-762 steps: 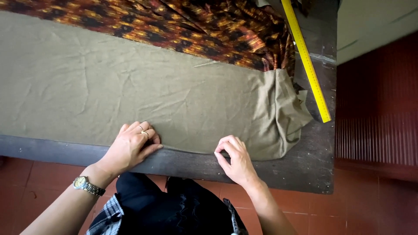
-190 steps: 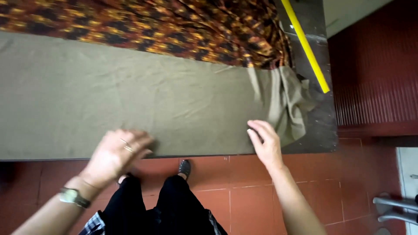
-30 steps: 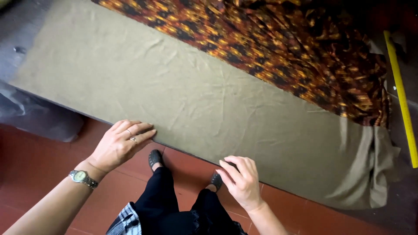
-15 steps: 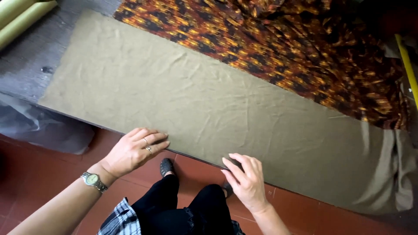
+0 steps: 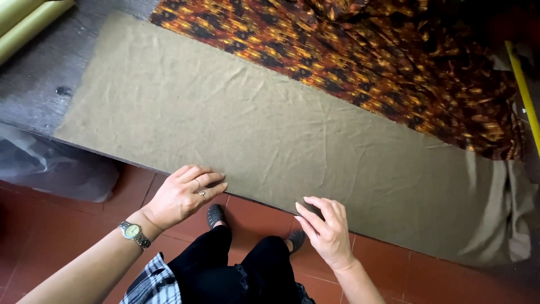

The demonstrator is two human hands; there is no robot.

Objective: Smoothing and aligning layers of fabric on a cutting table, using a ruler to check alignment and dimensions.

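**Both hands at the near edge of the olive cloth**

I look down on a grey wooden counter (image 5: 39,84) with a long olive-drab cloth (image 5: 270,124) spread flat along it. The cloth's near edge runs right along the counter's near edge, and its far edge meets an orange, brown and black patterned fabric (image 5: 360,56) that lies heaped toward the far right corner.

My left hand (image 5: 183,194) rests at the near edge of the cloth, fingers together and laid flat, their tips touching the cloth's hem; the grip is open, holding nothing. It wears a ring, and a wristwatch (image 5: 134,233) sits on the wrist.

My right hand (image 5: 326,231) is farther along the same near edge, toward the right end. Its fingers are curled a little and the tips meet the hem, but I cannot tell whether they pinch the cloth or merely touch it.

At the right end the cloth bunches and hangs over. A yellow ruler (image 5: 526,101) lies by the counter's right edge, and pale yellow-green rolls (image 5: 25,19) lie at the far left corner. Red floor tiles (image 5: 45,236) show below.
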